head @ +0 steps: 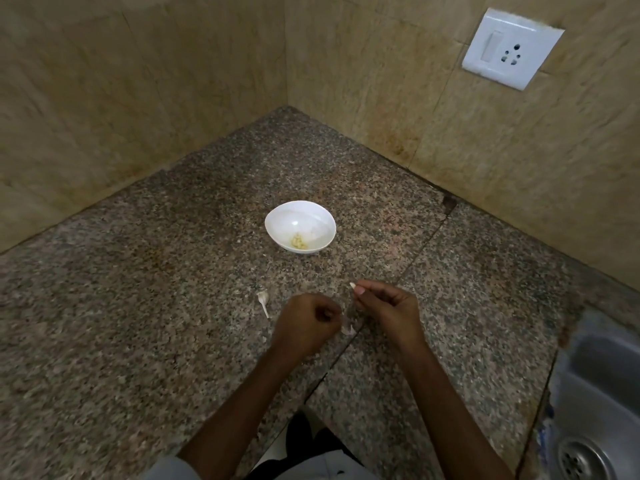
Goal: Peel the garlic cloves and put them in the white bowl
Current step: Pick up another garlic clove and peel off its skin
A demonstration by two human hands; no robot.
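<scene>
Right hand [388,306] above a speckled granite counter [138,341], just right of centre, fingers curled, thumb and forefinger pinched on a small pale garlic clove [352,285], its tip poking out toward the far wall. Left hand [308,322] just beside it and a little nearer the viewer, back of the hand up, fingers curled into a loose fist. In the narrow gap between the two hands, a scrap of pinkish-white garlic skin [348,329], right at the left fingertips; cannot tell whether pinched by them or lying on the stone below. Both forearms bare, reaching up from the bottom edge, with a bit of pale sleeve [166,467] at the lower left. On the counter to the left of the left hand, near but not touching, another small garlic piece [264,300] with a thin papery tail (peeled or not, too small to tell). Farther back, well apart from the hands and near the middle of the counter, a white bowl [311,213], upright, with a little heap of yellowish garlic bits [299,241] at its bottom. Behind, beige tiled walls [173,81] meeting in a corner. High on the right-hand wall, a white switch and socket plate [512,48]. At the lower right, set into the counter, part of a steel sink [595,375] with its round drain [581,459].
</scene>
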